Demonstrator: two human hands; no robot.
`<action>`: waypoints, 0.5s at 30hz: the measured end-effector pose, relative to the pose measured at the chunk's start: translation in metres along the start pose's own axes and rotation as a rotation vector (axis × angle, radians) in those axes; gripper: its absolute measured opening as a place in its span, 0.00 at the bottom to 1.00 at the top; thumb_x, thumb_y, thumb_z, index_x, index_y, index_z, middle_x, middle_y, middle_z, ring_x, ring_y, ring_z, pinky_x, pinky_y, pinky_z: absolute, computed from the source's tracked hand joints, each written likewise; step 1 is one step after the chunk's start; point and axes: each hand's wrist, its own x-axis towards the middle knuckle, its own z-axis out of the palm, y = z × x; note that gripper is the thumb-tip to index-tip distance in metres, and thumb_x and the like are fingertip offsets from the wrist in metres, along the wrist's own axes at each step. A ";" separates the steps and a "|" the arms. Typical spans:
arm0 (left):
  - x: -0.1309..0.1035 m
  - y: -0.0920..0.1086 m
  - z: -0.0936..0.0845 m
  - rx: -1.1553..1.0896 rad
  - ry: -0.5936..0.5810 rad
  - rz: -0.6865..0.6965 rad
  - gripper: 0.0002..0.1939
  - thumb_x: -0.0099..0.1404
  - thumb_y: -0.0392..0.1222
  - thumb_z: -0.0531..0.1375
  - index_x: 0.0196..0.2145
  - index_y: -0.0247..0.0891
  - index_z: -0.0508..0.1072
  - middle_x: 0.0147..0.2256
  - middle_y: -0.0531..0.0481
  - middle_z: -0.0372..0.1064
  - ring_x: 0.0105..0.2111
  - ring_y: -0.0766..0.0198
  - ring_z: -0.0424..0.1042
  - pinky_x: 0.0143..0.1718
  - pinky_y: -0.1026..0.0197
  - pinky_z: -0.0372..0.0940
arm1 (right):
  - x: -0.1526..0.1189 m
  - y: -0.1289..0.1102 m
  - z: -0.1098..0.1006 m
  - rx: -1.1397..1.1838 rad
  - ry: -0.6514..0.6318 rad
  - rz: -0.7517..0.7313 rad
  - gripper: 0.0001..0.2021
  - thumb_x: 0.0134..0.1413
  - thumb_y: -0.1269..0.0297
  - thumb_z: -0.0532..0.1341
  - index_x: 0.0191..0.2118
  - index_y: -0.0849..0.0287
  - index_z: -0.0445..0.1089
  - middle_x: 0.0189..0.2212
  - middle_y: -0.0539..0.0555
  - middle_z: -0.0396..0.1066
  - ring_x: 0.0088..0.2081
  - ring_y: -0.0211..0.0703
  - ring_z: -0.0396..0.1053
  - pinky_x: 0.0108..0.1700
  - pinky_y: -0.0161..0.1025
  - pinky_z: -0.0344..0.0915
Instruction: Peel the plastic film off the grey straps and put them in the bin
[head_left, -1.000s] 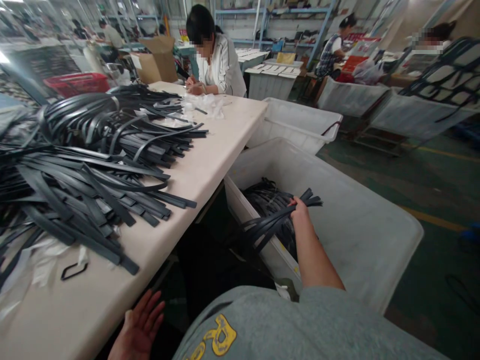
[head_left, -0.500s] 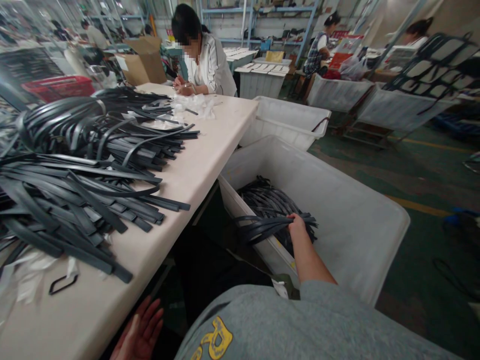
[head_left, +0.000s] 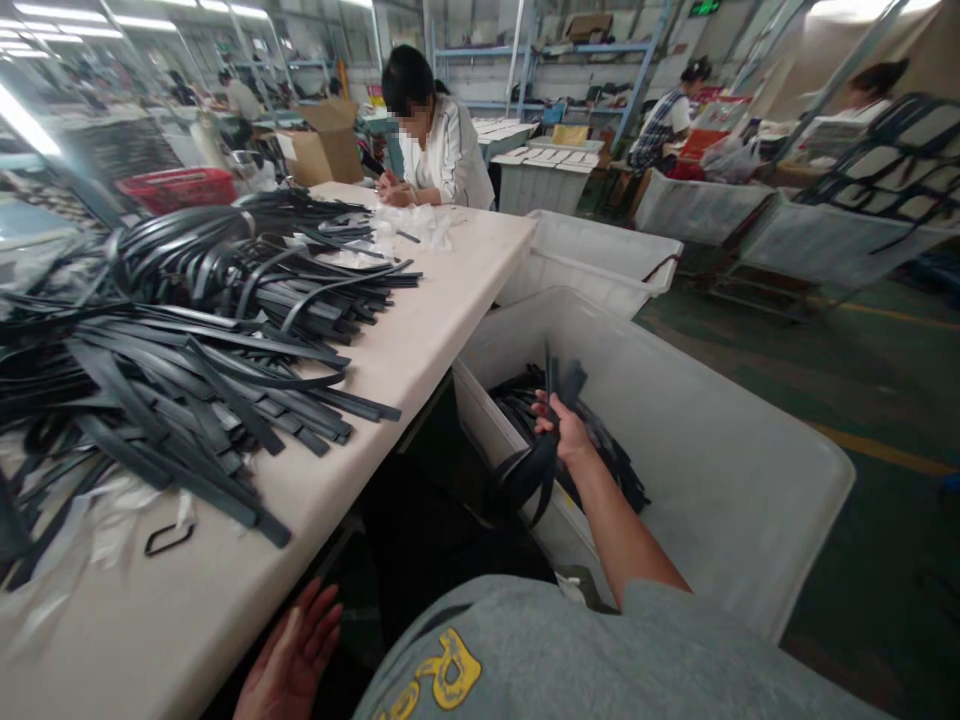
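My right hand (head_left: 562, 425) is closed round a bunch of dark straps (head_left: 525, 475), above the near side of a large white bin (head_left: 705, 430). The strap ends stick up past my fingers, and the rest loops down over the bin's rim. More dark straps (head_left: 615, 465) lie inside the bin. My left hand (head_left: 296, 650) is below the table's edge, palm up, fingers apart, holding nothing. Large piles of black straps (head_left: 225, 390) cover the left part of the pale table (head_left: 450, 290).
A person in white (head_left: 450, 150) leans on the table's far end, beside clear plastic (head_left: 420, 225). A black rectangular ring (head_left: 169, 540) lies near the front. Behind are a red basket (head_left: 176, 188), a cardboard box (head_left: 322, 145) and another white bin (head_left: 600, 245).
My right hand has turned upward with the straps, whose ends now point up instead of sideways. The whole view has shifted slightly. My left hand stays open near the table's edge.
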 end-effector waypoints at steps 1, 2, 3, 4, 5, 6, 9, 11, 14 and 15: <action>-0.003 0.001 0.004 0.007 -0.017 0.008 0.31 0.45 0.54 0.73 0.47 0.44 0.77 0.46 0.47 0.77 0.44 0.55 0.76 0.41 0.60 0.72 | -0.007 0.003 0.019 -0.048 -0.105 0.019 0.13 0.62 0.57 0.60 0.42 0.62 0.72 0.24 0.47 0.72 0.14 0.27 0.55 0.19 0.29 0.61; -0.007 0.002 0.008 0.019 -0.031 0.019 0.31 0.45 0.54 0.73 0.47 0.43 0.77 0.46 0.46 0.77 0.44 0.55 0.76 0.42 0.60 0.72 | -0.016 0.006 0.037 -0.098 -0.210 0.039 0.13 0.59 0.56 0.62 0.41 0.62 0.73 0.22 0.48 0.72 0.13 0.27 0.55 0.18 0.29 0.61; -0.012 0.004 0.013 0.037 -0.042 0.035 0.31 0.45 0.54 0.73 0.47 0.42 0.76 0.46 0.45 0.77 0.43 0.55 0.77 0.42 0.60 0.71 | -0.027 0.009 0.056 -0.145 -0.315 0.060 0.14 0.56 0.56 0.65 0.40 0.63 0.74 0.21 0.48 0.72 0.13 0.28 0.56 0.18 0.30 0.60; -0.016 0.006 0.019 0.060 -0.051 0.055 0.31 0.46 0.55 0.73 0.47 0.41 0.76 0.45 0.44 0.77 0.43 0.55 0.77 0.42 0.60 0.71 | -0.039 0.013 0.073 -0.188 -0.418 0.084 0.15 0.53 0.56 0.67 0.40 0.63 0.74 0.21 0.49 0.73 0.13 0.29 0.57 0.17 0.31 0.60; -0.021 0.008 0.026 0.087 -0.056 0.083 0.31 0.47 0.55 0.72 0.47 0.41 0.76 0.45 0.43 0.77 0.42 0.55 0.77 0.42 0.60 0.71 | -0.052 0.016 0.089 -0.222 -0.514 0.114 0.16 0.51 0.56 0.68 0.40 0.64 0.74 0.21 0.51 0.74 0.13 0.29 0.58 0.17 0.31 0.60; -0.026 0.011 0.033 0.116 -0.067 0.120 0.31 0.49 0.56 0.71 0.48 0.40 0.76 0.45 0.42 0.77 0.42 0.56 0.77 0.41 0.59 0.70 | -0.066 0.019 0.104 -0.257 -0.613 0.143 0.17 0.50 0.56 0.69 0.40 0.64 0.75 0.21 0.52 0.74 0.13 0.30 0.59 0.17 0.32 0.60; -0.040 0.024 0.055 0.181 -0.114 0.277 0.28 0.55 0.56 0.67 0.49 0.39 0.76 0.47 0.41 0.76 0.43 0.57 0.76 0.43 0.59 0.69 | -0.104 0.027 0.139 -0.402 -0.917 0.170 0.19 0.53 0.52 0.66 0.41 0.64 0.75 0.22 0.53 0.75 0.13 0.30 0.60 0.17 0.31 0.58; -0.048 0.036 0.069 0.179 -0.158 0.388 0.26 0.58 0.55 0.66 0.51 0.40 0.75 0.48 0.41 0.76 0.44 0.57 0.75 0.44 0.59 0.68 | -0.125 0.033 0.157 -0.535 -1.088 0.153 0.21 0.55 0.49 0.63 0.42 0.64 0.74 0.22 0.52 0.74 0.14 0.31 0.61 0.16 0.30 0.56; -0.059 0.053 0.085 0.110 -0.224 0.499 0.22 0.60 0.52 0.65 0.49 0.40 0.76 0.46 0.43 0.76 0.42 0.59 0.75 0.43 0.60 0.67 | -0.149 0.046 0.175 -0.707 -1.268 0.167 0.24 0.55 0.45 0.62 0.42 0.65 0.73 0.22 0.52 0.73 0.15 0.32 0.62 0.16 0.30 0.55; -0.061 0.058 0.088 0.085 -0.239 0.525 0.20 0.60 0.51 0.65 0.46 0.38 0.77 0.42 0.44 0.77 0.40 0.60 0.74 0.42 0.61 0.67 | -0.155 0.051 0.179 -0.747 -1.316 0.176 0.24 0.55 0.45 0.61 0.42 0.65 0.73 0.22 0.51 0.73 0.15 0.32 0.62 0.16 0.30 0.56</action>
